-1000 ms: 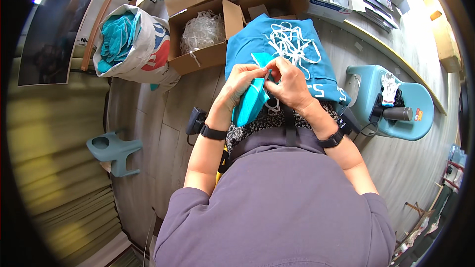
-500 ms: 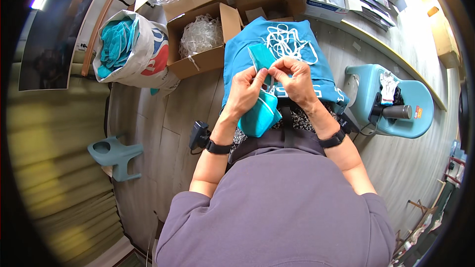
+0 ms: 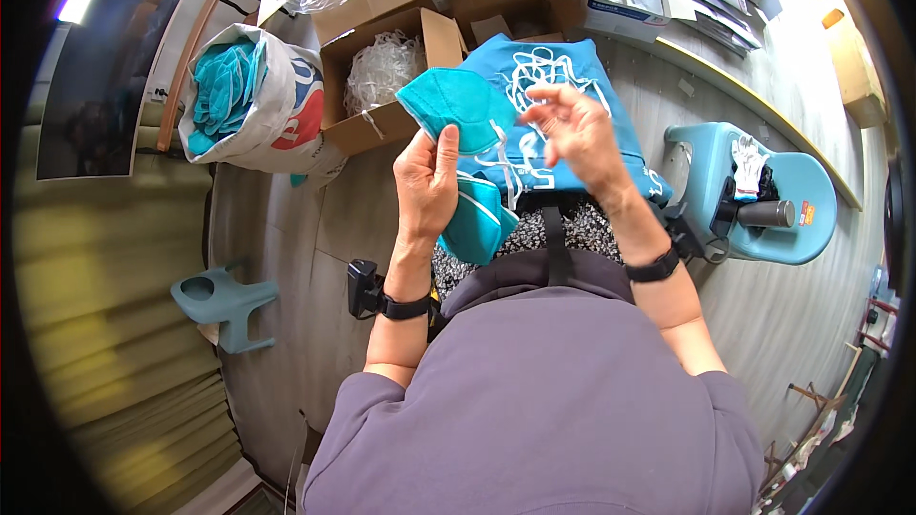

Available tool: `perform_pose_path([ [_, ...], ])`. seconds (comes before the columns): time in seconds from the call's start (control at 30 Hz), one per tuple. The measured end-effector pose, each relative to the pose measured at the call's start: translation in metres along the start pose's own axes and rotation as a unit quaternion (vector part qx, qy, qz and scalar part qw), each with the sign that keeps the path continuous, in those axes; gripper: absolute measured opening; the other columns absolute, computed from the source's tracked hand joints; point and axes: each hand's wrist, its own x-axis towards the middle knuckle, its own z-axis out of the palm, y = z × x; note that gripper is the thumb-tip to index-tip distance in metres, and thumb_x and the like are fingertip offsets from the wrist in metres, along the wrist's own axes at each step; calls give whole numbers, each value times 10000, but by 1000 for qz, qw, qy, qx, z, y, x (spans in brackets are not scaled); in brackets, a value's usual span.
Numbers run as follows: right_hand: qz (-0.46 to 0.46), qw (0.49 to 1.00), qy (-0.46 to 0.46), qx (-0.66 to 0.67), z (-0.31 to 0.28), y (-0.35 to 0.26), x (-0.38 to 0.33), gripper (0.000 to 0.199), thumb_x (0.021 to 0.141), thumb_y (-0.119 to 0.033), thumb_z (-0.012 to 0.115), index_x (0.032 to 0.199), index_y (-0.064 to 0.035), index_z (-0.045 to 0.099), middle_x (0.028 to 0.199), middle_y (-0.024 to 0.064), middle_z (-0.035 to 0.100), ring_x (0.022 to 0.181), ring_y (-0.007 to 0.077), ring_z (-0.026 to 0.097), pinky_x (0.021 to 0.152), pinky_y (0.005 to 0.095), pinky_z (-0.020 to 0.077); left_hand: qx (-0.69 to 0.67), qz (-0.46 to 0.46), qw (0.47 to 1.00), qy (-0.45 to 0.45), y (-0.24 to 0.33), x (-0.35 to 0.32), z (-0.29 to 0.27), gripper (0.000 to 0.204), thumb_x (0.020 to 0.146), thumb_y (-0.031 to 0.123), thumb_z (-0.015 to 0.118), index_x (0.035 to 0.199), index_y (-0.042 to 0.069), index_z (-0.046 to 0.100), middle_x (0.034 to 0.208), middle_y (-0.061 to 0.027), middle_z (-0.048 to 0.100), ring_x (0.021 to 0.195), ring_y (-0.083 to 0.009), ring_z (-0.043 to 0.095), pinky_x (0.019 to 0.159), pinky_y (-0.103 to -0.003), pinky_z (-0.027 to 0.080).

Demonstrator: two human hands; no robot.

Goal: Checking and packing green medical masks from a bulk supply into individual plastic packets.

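My left hand [image 3: 427, 181] grips a teal face mask [image 3: 456, 103], its thumb on the near side. Below that hand, a second teal mask [image 3: 479, 221] with a white edge lies over my lap, and white straps hang between the two. My right hand [image 3: 580, 138] is raised to the right of the held mask, fingers apart and partly blurred, with nothing visible in it. A blue printed bag [image 3: 606, 86] covers my knees. On it rests a tangle of white elastic cords [image 3: 536, 72], partly behind my right fingers.
A white sack [image 3: 272, 119] full of teal masks stands at the left. Beside it is a cardboard box [image 3: 382, 129] of clear stringy material. On the right, a blue stool [image 3: 811, 186] carries white gloves [image 3: 749, 167] and a dark bottle [image 3: 766, 215]. A small stool [image 3: 229, 300] sits on the left floor.
Both hands were pinched together at the mask's edge. They have parted: my left hand moved left with the mask, now turned broad side up, and my right hand let go and opened.
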Motion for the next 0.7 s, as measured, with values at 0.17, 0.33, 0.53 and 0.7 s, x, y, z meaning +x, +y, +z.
perform_pose_path([
  [0.17,-28,999,-28,-15,37,2,-18,139,870,6,700,996,26,644,867,60,679,666,91,625,641,230,535,-9,-26,1000,-13,-4,-3,3,173,975,152,631,995,-17,657,850,6,656,745,-29,548,655,-199,453],
  [0.33,-178,969,20,-173,37,14,-20,99,798,57,711,853,-9,663,794,81,609,699,170,610,637,290,499,-58,-73,996,-10,-33,-4,15,212,877,54,704,1064,-9,626,973,-51,685,837,-78,626,721,-246,514],
  [0.53,-177,953,38,-245,21,21,-13,87,774,33,734,782,-23,669,770,61,614,645,147,568,580,291,457,-154,-128,980,-19,-35,-7,14,184,878,4,655,1050,23,592,956,-23,658,804,-64,608,714,-220,504],
  [0.7,-138,950,211,-182,-35,69,35,88,775,16,740,729,-19,674,717,34,652,607,114,568,577,270,472,-218,-76,973,27,11,-15,4,177,821,-46,649,945,49,566,822,-13,618,680,-48,548,574,-185,424],
])
